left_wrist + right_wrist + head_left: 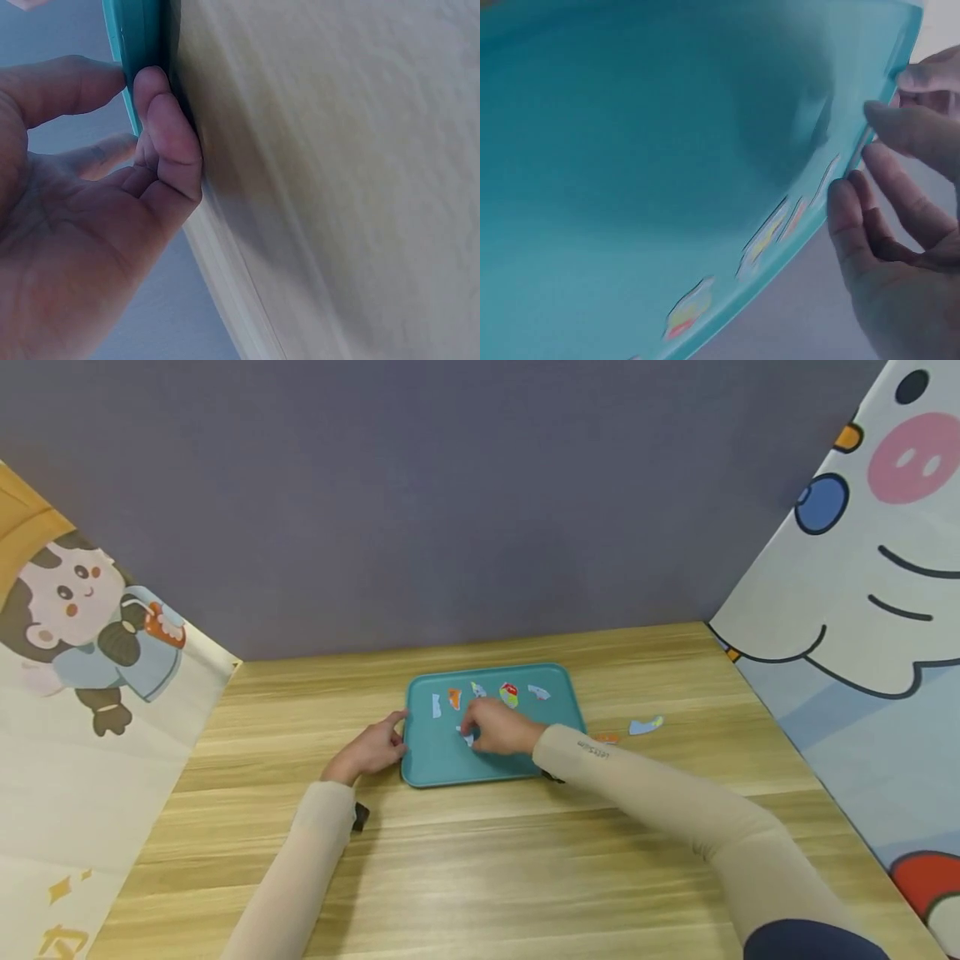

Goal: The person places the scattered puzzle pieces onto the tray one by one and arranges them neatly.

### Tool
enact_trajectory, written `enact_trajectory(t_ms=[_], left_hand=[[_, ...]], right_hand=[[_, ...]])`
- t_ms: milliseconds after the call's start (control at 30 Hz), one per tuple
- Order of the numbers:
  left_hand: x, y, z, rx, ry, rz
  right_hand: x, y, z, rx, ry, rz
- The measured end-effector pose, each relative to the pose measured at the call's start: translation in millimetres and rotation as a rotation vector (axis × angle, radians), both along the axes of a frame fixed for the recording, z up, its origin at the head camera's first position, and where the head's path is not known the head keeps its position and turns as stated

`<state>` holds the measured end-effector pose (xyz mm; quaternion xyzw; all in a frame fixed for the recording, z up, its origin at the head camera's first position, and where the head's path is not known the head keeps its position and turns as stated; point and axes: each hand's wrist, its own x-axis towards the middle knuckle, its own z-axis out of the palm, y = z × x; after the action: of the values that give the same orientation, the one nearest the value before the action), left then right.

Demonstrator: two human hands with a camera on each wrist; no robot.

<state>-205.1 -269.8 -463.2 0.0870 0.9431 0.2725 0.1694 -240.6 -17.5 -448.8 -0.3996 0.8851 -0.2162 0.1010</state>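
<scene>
A teal tray point(442, 768) lies on the wooden table. My left hand point(372, 747) holds its left edge, thumb at the rim and curled fingers point(172, 131) against the outer side. Over the middle of the tray, my right hand point(501, 727) pinches a small pale-blue puzzle piece point(467, 737) between thumb and fingertips, which partly cover it. Along the far side of the tray lie several flat pieces, among them a narrow white one point(437, 706), an orange one point(454, 698), a red and yellow one point(509, 695) and a pale-blue one point(538, 692).
To the right of the tray, on the table, are an orange piece point(607, 738), partly behind the right sleeve, and a curved blue piece point(647, 725). A grey panel point(450, 527) rises at the table's back. Cartoon-printed walls point(840, 610) stand at both sides.
</scene>
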Motion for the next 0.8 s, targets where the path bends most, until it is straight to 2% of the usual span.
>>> enact_trajectory(t_ms=[167, 467, 667, 800], left_hand=[[-1.2, 3.1, 0.0, -0.001, -0.005, 0.004], [-1.5, 5.4, 2.0, -0.003, -0.002, 0.007], [-0.4, 3.3, 2.4, 0.003, -0.008, 0.004], [0.6, 1.5, 1.6, 0.016, -0.013, 0.004]], right_hand=[[-2.1, -10.6, -5.7, 0.066, 0.006, -0.014], [-8.2, -10.0, -10.7, 0.067, -0.056, -0.065], [-6.5, -4.3, -8.8, 0.077, -0.053, -0.007], [-4.7, 3.8, -10.2, 0.048, -0.009, 0.009]])
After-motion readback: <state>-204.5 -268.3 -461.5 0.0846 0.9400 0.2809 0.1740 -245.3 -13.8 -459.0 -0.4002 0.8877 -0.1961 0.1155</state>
